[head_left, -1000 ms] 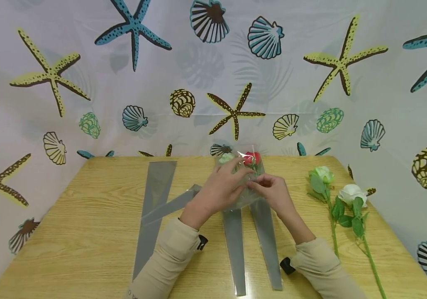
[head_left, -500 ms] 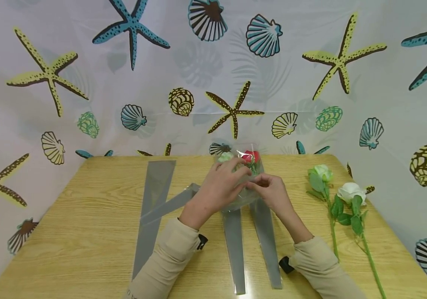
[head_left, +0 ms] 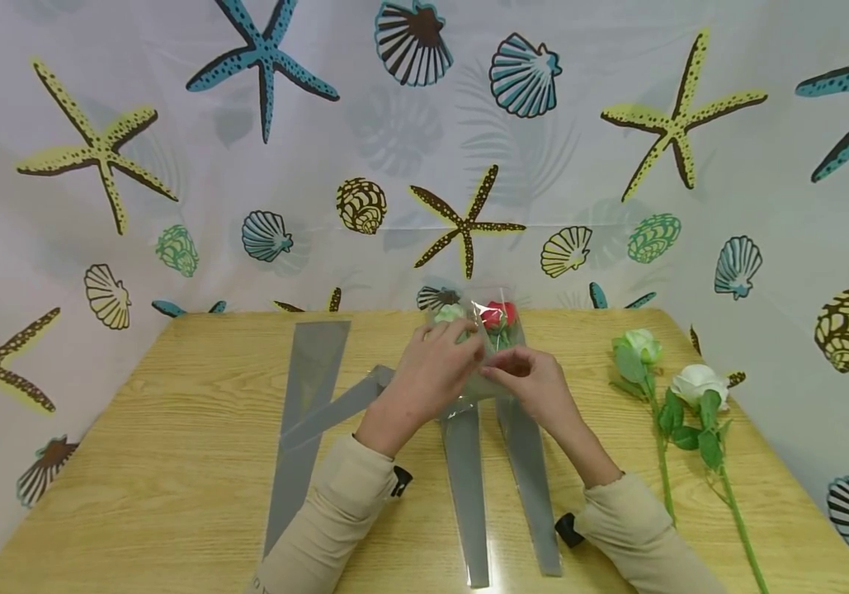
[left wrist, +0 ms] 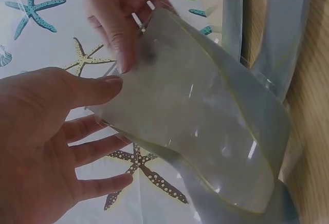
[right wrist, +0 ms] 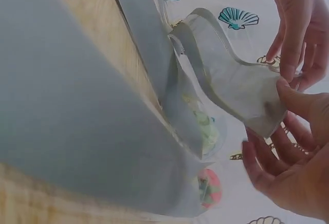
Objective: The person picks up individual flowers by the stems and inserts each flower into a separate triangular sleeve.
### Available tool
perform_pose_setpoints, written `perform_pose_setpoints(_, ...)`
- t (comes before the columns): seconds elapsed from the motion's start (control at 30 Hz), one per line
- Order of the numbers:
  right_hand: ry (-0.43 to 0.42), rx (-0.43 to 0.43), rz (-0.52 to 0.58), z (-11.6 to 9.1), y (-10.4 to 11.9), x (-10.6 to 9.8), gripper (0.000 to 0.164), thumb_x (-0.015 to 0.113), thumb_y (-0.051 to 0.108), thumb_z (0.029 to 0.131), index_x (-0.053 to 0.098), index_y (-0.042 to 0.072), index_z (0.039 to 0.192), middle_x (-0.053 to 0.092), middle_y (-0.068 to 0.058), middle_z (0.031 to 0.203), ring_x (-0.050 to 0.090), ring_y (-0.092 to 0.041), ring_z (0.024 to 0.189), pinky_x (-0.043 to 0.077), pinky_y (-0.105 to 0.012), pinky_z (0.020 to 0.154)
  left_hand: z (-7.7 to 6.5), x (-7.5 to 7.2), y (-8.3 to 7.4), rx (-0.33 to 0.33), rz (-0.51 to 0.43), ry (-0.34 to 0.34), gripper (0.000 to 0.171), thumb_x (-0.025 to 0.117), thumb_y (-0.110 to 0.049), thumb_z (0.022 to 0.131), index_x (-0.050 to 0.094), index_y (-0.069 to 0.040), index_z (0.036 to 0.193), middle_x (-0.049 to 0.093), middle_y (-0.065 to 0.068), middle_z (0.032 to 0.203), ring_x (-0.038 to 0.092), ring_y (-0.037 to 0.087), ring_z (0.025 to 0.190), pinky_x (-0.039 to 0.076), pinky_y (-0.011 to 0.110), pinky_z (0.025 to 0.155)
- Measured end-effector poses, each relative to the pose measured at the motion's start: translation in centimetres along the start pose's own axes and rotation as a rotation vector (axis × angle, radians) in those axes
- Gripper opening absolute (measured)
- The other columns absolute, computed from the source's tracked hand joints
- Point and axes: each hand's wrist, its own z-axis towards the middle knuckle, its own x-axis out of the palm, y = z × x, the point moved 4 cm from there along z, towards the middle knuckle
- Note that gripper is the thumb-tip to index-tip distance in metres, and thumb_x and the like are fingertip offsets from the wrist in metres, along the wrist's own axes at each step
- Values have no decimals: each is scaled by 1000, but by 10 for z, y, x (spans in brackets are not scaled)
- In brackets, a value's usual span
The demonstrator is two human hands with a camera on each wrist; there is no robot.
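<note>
My left hand [head_left: 431,363] and right hand [head_left: 535,379] meet at the edge of a grey and clear flower sleeve [left wrist: 190,95], held up off the table. In the left wrist view, my left thumb [left wrist: 100,89] lies on the film with the other fingers behind it. My right hand [right wrist: 303,157] pinches the same edge close by. Behind the hands lie a red rose [head_left: 498,316] and a pale green rose [head_left: 450,313], each inside a clear sleeve; their narrow grey lower ends [head_left: 464,495] point towards me. My hands partly hide both roses.
Left on the wooden table [head_left: 172,462] lies a long flat grey sleeve [head_left: 313,388]. A pale green rose [head_left: 639,346] and a white rose [head_left: 699,386] lie unwrapped at the right. A seashell-printed cloth [head_left: 305,165] hangs behind the table.
My left fingers have drawn back from over the red rose and curled in more, leaving it more visible. My right fingertips have shifted slightly left along the held sleeve.
</note>
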Motion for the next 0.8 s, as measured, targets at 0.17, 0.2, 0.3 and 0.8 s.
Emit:
perform_pose_setpoints(0.17,-99,-128,-75,-8,22,1,30,85,22,92,72,9,115,75,-10,111,70,-22,98,57,-22,82,0,2,2,-14,12,0,10,70,-21,104,70,-22,114,64,0,138,67,24,125,53,53,108)
perform_pose_setpoints(0.2,-121,-167,-83,-10,28,2,28,84,20,92,72,9,114,75,-10,110,70,-24,96,59,-25,82,0,2,3,-16,15,-3,11,69,-21,104,69,-22,115,64,0,139,67,24,125,53,53,107)
perform_pose_setpoints(0.3,-149,-249,-93,-15,40,4,22,82,11,93,72,6,112,76,-11,107,73,-26,95,62,-36,86,0,3,4,-19,23,-5,15,67,-20,105,69,-21,119,64,1,141,67,24,126,54,53,107)
perform_pose_setpoints(0.8,-57,-77,-13,-18,41,6,27,74,7,98,67,2,124,76,-18,124,75,-32,112,62,-35,93,1,5,3,-20,-24,89,26,63,-10,105,63,-16,130,59,4,147,64,27,130,53,56,107)
